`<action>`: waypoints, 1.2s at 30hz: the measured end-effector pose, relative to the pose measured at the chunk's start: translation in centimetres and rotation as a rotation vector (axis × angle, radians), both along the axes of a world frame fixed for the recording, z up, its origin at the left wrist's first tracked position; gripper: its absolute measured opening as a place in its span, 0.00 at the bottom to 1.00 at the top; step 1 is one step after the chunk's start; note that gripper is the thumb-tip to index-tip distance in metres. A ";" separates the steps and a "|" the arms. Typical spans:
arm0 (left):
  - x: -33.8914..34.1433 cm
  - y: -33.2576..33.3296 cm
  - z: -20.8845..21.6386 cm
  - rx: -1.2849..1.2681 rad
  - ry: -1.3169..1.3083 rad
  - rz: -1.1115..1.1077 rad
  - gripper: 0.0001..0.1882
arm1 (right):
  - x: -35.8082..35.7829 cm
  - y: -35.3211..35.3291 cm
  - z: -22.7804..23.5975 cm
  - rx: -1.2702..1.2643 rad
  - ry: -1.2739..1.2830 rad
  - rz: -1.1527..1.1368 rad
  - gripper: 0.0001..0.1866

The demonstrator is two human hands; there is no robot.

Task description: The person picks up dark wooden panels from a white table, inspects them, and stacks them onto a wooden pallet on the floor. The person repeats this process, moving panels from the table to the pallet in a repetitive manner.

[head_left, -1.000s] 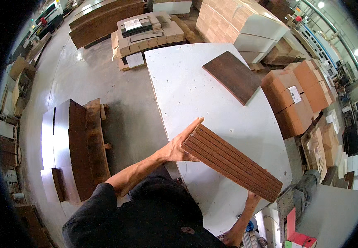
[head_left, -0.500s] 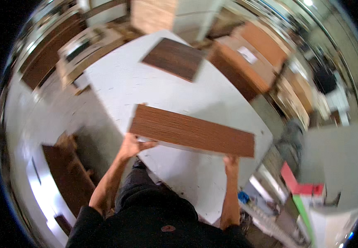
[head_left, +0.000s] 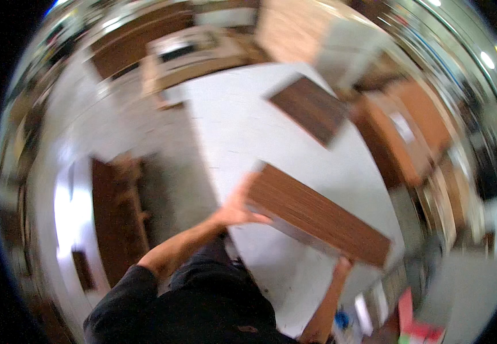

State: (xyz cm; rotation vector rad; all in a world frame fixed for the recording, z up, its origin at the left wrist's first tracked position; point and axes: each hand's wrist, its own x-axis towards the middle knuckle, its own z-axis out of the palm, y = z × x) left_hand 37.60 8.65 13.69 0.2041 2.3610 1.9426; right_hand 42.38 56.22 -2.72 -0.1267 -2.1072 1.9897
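Note:
A long dark-brown wood-grain board (head_left: 317,215), with a pale long side facing me, is held tilted over the white tabletop (head_left: 242,126). Around its left end wraps my left hand (head_left: 240,205), thumb lying along the near side and the other fingers partly hidden. My right hand (head_left: 344,265) grips the near edge close to the right end; its fingers are mostly hidden under the board. Farther back on the table lies a smaller, darker rectangular wood-grain panel (head_left: 310,109), apart from both hands.
Brown cardboard boxes (head_left: 400,129) stand beyond the table's right edge. At the far left is a low wooden stand (head_left: 197,54) with things on it. Dark-brown panels (head_left: 116,221) stand on the floor to the left. Red pieces (head_left: 414,321) lie at the lower right.
The view has swung left, so the table and boxes appear farther right. The board in both hands now slants more, its right end lower in the picture. Both hands keep their hold.

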 end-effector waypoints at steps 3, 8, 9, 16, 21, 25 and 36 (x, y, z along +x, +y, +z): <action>-0.5 2.3 -2.3 0.296 0.174 -0.036 0.64 | -1.7 1.4 0.7 0.144 0.116 0.070 0.37; 0.4 1.8 -0.8 0.283 0.244 0.083 0.58 | -4.4 -6.4 9.0 0.230 0.024 0.016 0.38; 0.9 1.8 -0.3 0.273 0.220 0.140 0.57 | -5.7 -8.0 10.9 0.219 -0.020 0.035 0.38; 7.9 -5.9 1.3 0.154 -0.118 0.427 0.53 | -6.3 -23.3 17.5 0.106 -0.230 0.194 0.38; 9.1 -13.4 -0.1 0.237 -0.273 0.493 0.51 | -6.7 -32.2 19.5 0.061 -0.359 0.310 0.38; 9.0 -19.8 0.3 0.238 -0.240 0.585 0.51 | -5.4 -37.5 19.6 0.037 -0.471 0.341 0.37; 6.9 -38.5 1.1 0.340 -0.096 0.835 0.49 | -15.4 -53.5 17.2 0.073 -0.621 0.444 0.35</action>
